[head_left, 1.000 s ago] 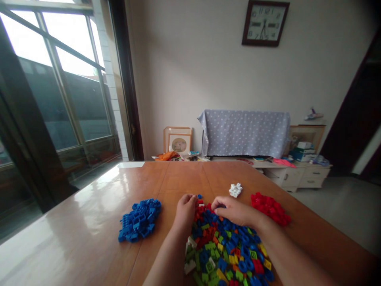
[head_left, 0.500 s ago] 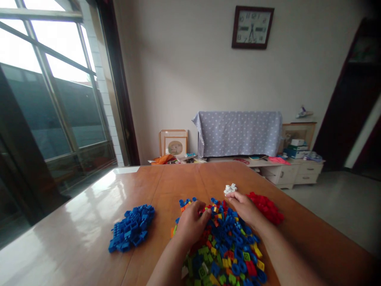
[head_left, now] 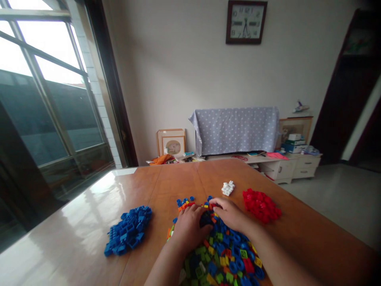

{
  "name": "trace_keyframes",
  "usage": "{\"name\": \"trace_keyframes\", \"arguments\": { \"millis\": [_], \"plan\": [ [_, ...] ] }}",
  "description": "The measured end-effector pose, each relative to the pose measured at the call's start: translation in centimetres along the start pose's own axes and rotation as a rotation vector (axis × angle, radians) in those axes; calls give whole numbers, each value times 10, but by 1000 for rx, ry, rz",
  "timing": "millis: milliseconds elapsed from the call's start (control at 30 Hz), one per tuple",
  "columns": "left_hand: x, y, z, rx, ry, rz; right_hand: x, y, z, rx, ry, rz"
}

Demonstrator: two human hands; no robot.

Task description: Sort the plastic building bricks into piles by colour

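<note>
A heap of mixed plastic bricks (head_left: 222, 254), blue, green, red, yellow and orange, lies on the wooden table (head_left: 166, 180) right in front of me. My left hand (head_left: 189, 228) rests palm down on the heap's far left part, fingers curled into the bricks. My right hand (head_left: 228, 212) sits just to its right on the heap's far edge, fingertips pinched together among the bricks; what they hold is hidden. A sorted pile of blue bricks (head_left: 127, 230) lies to the left, a pile of red bricks (head_left: 261, 204) to the right, and a small cluster of white bricks (head_left: 228, 188) beyond the heap.
The table's far edge runs near a low cabinet (head_left: 282, 167) with a cloth-covered object (head_left: 235, 129) on it. Large windows (head_left: 44, 99) stand on the left. A clock (head_left: 245, 22) hangs on the wall. Framed pictures (head_left: 171, 142) lean against it.
My right hand has drawn back from beside the white cluster onto the heap's far edge. My left hand has stayed on the heap, shifting slightly. The camera has swung a little.
</note>
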State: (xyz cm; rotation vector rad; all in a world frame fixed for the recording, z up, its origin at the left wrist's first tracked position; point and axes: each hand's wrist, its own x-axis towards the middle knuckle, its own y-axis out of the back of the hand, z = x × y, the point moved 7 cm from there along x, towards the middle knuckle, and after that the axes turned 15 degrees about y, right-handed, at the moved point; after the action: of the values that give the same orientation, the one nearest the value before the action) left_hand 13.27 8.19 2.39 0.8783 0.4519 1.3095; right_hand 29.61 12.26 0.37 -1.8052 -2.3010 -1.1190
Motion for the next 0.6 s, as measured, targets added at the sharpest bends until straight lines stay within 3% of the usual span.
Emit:
{"name": "trace_keyframes", "arguments": {
  "millis": [233,600],
  "plan": [
    [5,10,-3,-104,65,4,-5,-9,-20,286,-40,-23],
    [8,11,-9,-21,66,52,-9,-13,-38,528,-65,-74]
  ]
}}
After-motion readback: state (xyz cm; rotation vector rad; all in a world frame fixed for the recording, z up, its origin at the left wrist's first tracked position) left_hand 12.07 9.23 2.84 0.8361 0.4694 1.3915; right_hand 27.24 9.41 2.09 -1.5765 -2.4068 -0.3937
